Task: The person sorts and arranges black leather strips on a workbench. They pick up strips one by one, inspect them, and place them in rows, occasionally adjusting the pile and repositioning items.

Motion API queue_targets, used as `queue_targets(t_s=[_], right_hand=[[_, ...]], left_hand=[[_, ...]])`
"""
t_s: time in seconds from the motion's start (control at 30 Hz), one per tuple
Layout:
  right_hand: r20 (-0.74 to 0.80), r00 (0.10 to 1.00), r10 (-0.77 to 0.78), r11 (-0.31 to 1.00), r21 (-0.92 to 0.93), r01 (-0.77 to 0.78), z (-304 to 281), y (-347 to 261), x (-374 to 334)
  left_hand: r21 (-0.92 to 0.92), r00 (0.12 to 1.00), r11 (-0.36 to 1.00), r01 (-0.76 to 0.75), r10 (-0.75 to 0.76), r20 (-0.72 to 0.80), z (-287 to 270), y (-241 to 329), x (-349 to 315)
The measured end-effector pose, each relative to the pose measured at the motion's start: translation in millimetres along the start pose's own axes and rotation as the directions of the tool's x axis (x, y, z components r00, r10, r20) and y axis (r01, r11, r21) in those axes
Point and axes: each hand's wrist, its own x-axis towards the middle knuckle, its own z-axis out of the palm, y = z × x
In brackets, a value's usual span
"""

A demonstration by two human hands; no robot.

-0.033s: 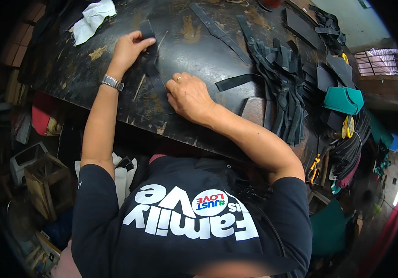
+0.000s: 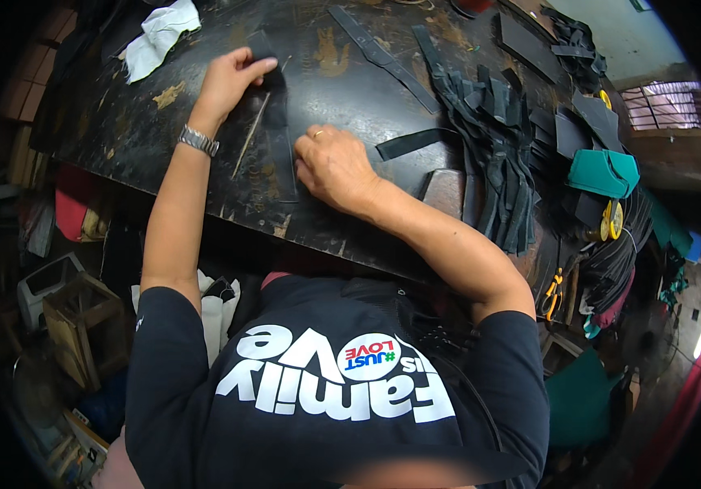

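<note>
Fingers of left hand [image 2: 230, 81] pinch black strip [image 2: 277, 114]; right hand [image 2: 338, 167] curls, hold unclear.
One seems underway; stage of strip heap [image 2: 497, 155] unclear.

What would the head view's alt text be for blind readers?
A person's left hand holds the far end of a dark strip on a worn black table, while the right hand rests curled beside its nearer part. A heap of black straps lies to the right, a white cloth at upper left.

soft glare on black tabletop [image 2: 330, 102], bright window [image 2: 670, 107] at right, shadow below, curved dark edges
</note>
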Motion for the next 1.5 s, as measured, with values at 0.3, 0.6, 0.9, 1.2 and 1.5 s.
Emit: queue_targets(t_s=[0.3,0.6,0.9,1.2,1.5], right_hand=[[0.053,0.739,0.671,0.260,0.918,-0.301,-24.6,58.1,9.8],[0.131,0.748,0.651,0.003,0.985,-0.175,-52.0,92.1,5.1],[-0.366,0.841,0.399,0.866,-0.151,-0.476,-93.6,92.7,-30.3],[-0.160,0.692,0.704,0.609,-0.363,-0.705,-140.3,122.0,-84.0],[-0.399,0.877,0.267,0.953,-0.024,-0.301,-187.4,63.1,-65.8]], left_hand=[[-0.389,0.910,0.918,-0.079,0.226,0.348,66.9,101.1,57.4],[-0.359,0.955,0.928,-0.097,0.188,0.229,78.2,116.7,95.2],[-0.317,1.000,0.948,0.031,-0.031,0.004,120.6,5.2,128.2],[-0.146,0.895,0.902,-0.407,0.426,0.135,135.2,73.4,13.8],[0.048,0.603,0.601,-0.798,0.797,0.041,141.9,162.4,-41.6]])
